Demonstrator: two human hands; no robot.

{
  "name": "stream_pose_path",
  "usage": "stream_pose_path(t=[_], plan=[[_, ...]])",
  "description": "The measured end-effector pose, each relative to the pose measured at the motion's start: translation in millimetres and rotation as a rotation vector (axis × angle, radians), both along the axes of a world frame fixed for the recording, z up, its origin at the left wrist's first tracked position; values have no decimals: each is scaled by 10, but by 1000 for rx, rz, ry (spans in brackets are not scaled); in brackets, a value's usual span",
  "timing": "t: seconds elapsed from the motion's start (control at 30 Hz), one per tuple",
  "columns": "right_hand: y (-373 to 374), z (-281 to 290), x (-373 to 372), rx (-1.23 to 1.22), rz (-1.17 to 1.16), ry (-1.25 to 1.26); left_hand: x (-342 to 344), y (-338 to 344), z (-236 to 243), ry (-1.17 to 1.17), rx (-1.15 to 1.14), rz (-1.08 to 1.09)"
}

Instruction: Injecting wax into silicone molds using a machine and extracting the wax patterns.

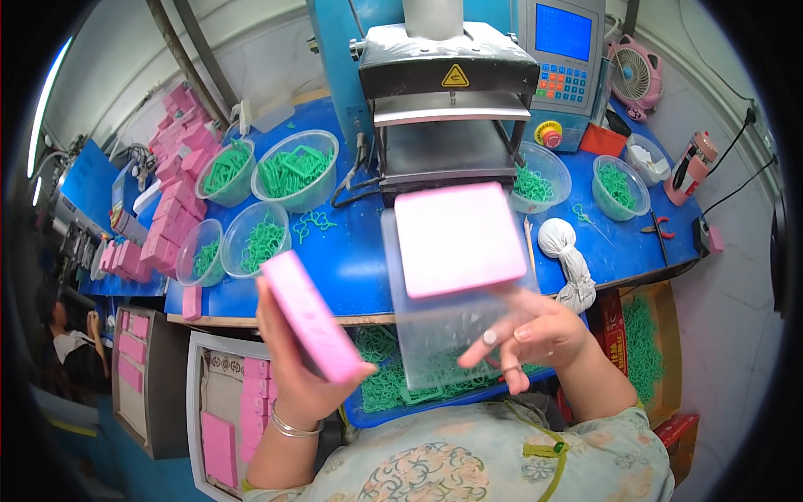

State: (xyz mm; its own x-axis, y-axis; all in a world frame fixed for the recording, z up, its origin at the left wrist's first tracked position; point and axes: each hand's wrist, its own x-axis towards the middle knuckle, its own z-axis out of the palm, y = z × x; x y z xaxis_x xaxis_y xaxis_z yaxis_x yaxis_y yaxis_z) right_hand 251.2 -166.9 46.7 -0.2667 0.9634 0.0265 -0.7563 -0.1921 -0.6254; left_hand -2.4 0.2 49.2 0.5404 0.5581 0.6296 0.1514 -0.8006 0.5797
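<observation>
My left hand grips an upright pink rectangular block along its sides. At the middle, a pink square slab with a pale top lies on a translucent plastic board in front of the black metal press. My right hand is at the lower right of that board, fingers loosely apart, seemingly touching it; I cannot tell whether it bears any weight. A white cloth bundle lies right of the board. A blue tray of green pieces sits below, partly hidden by the board.
Bowls of green pieces stand either side of the press. Pink blocks are piled left. A control panel, fan and pliers are right. Boxes of blocks and pieces flank me. Another person is far left.
</observation>
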Motion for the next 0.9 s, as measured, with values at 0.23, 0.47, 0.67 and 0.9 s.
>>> stream_pose_path(t=[0.23,0.47,0.67,0.9], plan=[[99,-20,-308,-193,183,-315,501,-67,313,420,131,-197],[-191,-129,34,-154,-126,-219,325,353,-58,495,39,120],[-119,-248,3,-151,-107,-230,438,5,70,105,166,-38],[55,-572,-350,55,26,-520,451,-233,120,243,641,-121]])
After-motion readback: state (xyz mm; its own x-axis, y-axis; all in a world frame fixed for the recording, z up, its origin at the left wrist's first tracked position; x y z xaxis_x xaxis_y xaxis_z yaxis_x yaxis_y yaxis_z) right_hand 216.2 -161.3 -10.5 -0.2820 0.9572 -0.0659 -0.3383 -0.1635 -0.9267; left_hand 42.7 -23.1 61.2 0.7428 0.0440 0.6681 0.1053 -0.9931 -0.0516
